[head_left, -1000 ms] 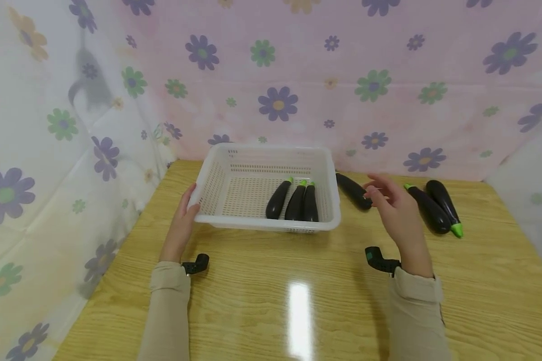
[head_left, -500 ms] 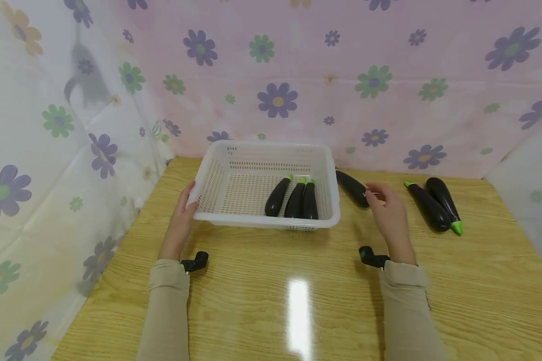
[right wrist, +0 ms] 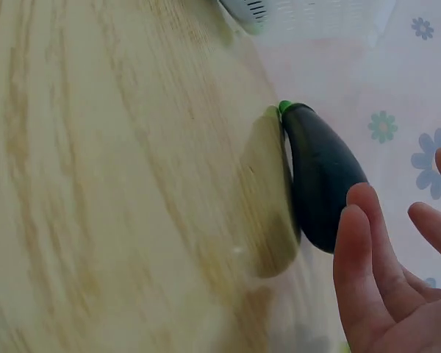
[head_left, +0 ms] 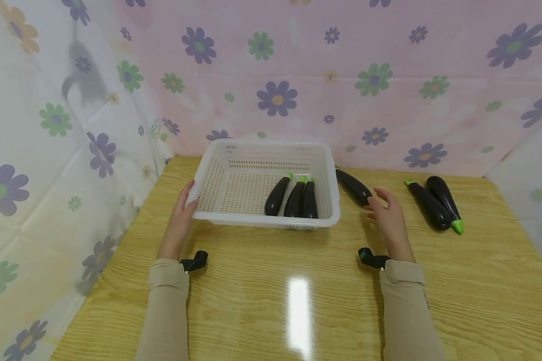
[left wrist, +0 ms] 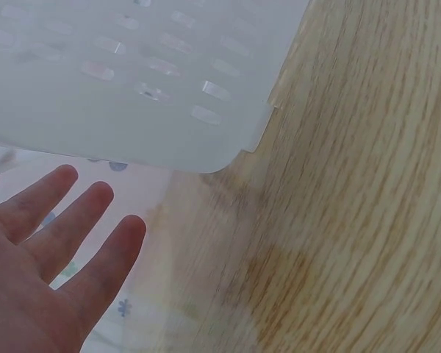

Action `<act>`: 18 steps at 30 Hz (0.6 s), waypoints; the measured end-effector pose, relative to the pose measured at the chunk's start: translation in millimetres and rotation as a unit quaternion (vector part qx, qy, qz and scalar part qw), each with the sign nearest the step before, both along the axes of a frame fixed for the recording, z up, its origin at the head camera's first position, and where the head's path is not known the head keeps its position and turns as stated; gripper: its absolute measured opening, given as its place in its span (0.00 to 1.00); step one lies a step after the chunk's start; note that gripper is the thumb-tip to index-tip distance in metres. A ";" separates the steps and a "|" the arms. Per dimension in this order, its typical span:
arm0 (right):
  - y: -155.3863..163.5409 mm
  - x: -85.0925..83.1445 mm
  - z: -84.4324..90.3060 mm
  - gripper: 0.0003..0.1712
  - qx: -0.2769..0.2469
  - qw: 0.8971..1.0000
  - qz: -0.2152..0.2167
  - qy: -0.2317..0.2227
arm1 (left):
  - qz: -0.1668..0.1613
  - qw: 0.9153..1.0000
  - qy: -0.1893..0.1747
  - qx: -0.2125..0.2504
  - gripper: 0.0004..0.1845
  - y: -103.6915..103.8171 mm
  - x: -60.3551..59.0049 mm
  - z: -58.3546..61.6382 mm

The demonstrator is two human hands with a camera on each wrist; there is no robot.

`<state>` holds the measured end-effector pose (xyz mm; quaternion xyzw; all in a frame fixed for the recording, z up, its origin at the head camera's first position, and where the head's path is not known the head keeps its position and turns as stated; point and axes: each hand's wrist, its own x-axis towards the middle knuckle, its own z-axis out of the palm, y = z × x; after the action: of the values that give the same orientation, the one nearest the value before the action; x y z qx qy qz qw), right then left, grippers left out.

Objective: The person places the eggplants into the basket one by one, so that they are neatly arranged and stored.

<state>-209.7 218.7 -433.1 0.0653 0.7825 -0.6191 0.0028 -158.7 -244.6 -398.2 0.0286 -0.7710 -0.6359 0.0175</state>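
A white plastic basket (head_left: 253,219) stands on the wooden table with 3 dark eggplants (head_left: 294,199) with green stem ends in its right half. My left hand (head_left: 179,216) is at the basket's left end, thumb and fingertips right at the rim. In the left wrist view its fingers (left wrist: 103,250) are straight and spread beneath the basket wall. My right hand (head_left: 388,215) is beside a loose eggplant (head_left: 354,187), which lies right of the basket. The right wrist view shows the fingertips overlapping that eggplant's thick end, with the other fingers spread and nothing gripped.
Two more eggplants (head_left: 438,204) lie together farther right on the table (head_left: 253,291). Behind the table hangs a flowered cloth (head_left: 235,75), with another one along the left side. A black wrist camera (head_left: 371,258) sticks out from each sleeve.
My right hand has moved left and slightly down toward the loose eggplant's thick end. The left hand has stayed at the basket. The whole head view has shifted up slightly.
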 end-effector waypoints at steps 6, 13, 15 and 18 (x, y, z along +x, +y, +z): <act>1.1 -2.4 -8.7 0.39 -0.103 0.993 0.049 -0.003 | 0.001 1.000 0.003 0.002 0.28 0.2 -0.9 -0.1; 1.0 -4.7 -16.5 0.42 -0.223 0.971 0.080 -0.019 | 0.003 1.000 0.001 0.001 0.28 0.3 -1.0 -0.5; 1.2 -5.6 -17.5 0.42 -0.244 0.966 0.085 -0.024 | 0.001 1.000 0.002 0.000 0.28 0.1 -0.6 -0.5; 1.7 -6.8 -18.1 0.42 -0.258 0.961 0.090 -0.027 | 0.000 1.000 0.004 0.000 0.28 0.0 0.0 -0.4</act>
<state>-216.5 220.4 -451.2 0.0082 0.5982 -0.7955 0.0964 -158.7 -244.6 -398.6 0.0263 -0.7710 -0.6360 0.0201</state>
